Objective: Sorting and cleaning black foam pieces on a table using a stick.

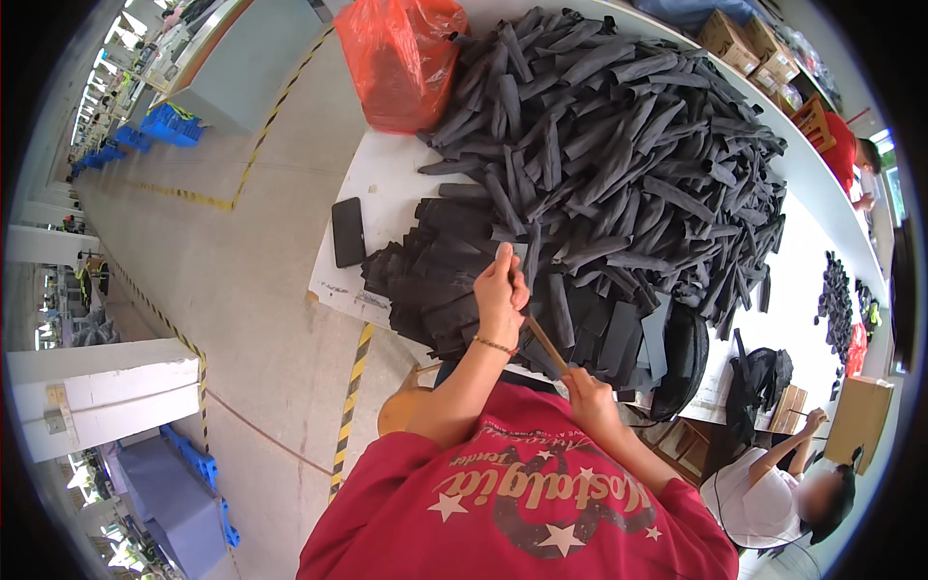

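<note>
My left hand [501, 292] is closed in front of me, above the edge of a dark fabric stack. A small grey edge shows at its fingertips, but what lies inside the fingers is hidden. Lower and to the right, my right hand [592, 400] grips the near end of a thin brown wooden stick [548, 346]. The stick slants up to my left hand, where its far end disappears. Flat dark fabric pieces [440, 275] lie stacked just left of my left hand. Beyond both hands rises a large heap of dark, tube-like fabric pieces [619, 145].
A black phone [348, 232] lies on the white table [340, 287] at left. Behind it stands a red plastic bag [401, 72]. To the right are a black rounded item [683, 360] and a black bag [759, 382]. A person in white [759, 498] works at lower right.
</note>
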### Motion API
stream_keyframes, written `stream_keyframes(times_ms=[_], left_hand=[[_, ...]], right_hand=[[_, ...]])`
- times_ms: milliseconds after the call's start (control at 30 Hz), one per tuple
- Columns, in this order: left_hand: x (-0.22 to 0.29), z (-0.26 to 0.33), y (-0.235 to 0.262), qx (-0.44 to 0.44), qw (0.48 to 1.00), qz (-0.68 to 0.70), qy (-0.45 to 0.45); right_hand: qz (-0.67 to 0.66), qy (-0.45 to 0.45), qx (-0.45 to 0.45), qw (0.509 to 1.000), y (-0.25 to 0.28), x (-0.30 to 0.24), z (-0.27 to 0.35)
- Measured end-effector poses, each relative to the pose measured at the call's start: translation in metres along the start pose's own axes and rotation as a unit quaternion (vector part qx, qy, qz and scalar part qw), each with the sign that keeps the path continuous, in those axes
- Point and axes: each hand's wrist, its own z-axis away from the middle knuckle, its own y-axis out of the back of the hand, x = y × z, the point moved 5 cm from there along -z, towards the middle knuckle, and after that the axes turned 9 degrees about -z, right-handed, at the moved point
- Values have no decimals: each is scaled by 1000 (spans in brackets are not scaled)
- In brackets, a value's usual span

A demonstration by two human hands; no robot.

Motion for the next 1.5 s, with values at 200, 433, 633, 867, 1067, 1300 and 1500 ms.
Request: stream_keyframes(times_ms=[200, 433, 633, 867, 1067, 1300, 1500], left_hand=[[11, 13, -15, 1, 999, 45, -28], [26, -31, 26, -43, 998, 35, -23], [31, -44, 48, -7, 990, 132, -46], [-20, -24, 25, 25, 999, 36, 31], [26, 4, 3, -289, 861, -397, -133], [16, 19, 11, -238, 935, -260, -36], [21, 13, 53, -181, 726, -584, -314]], right_hand=[[-92, -91, 10, 992, 3, -10, -28], [-119, -41, -36, 991, -15, -6, -16], [-57, -88, -70, 992, 30, -31, -3], [-188, 98, 134, 968, -11, -34, -124], [-283, -47, 84, 954, -17, -21, -157], [-221, 36, 175, 959, -20, -46, -221], [-191, 70, 359, 911, 86, -92, -342]])
